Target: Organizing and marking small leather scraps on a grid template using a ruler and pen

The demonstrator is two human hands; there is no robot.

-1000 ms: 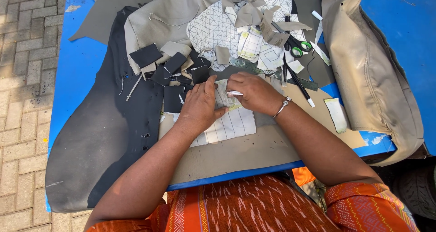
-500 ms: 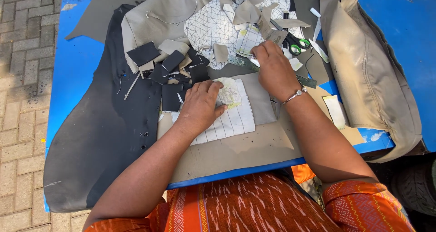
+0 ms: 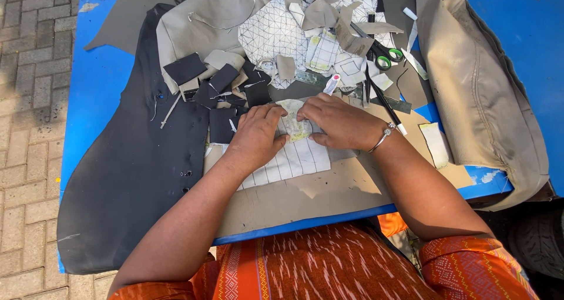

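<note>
Fabric, a small pale patch [image 3: 294, 125] with yellowish marks, was pinched between the left hand [image 3: 256, 134] and right hand [image 3: 339, 121]. It was held over a white gridded sheet [image 3: 294, 162] on tan leatherette.

Blue table [image 3: 97, 88], white grid-lined fabric pc [image 3: 296, 159]

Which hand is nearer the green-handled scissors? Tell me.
Right. The right hand lies below the green-handled scissors, a short way toward the person. The left hand rests farther off, down and to their left, on the white lined piece.
</note>
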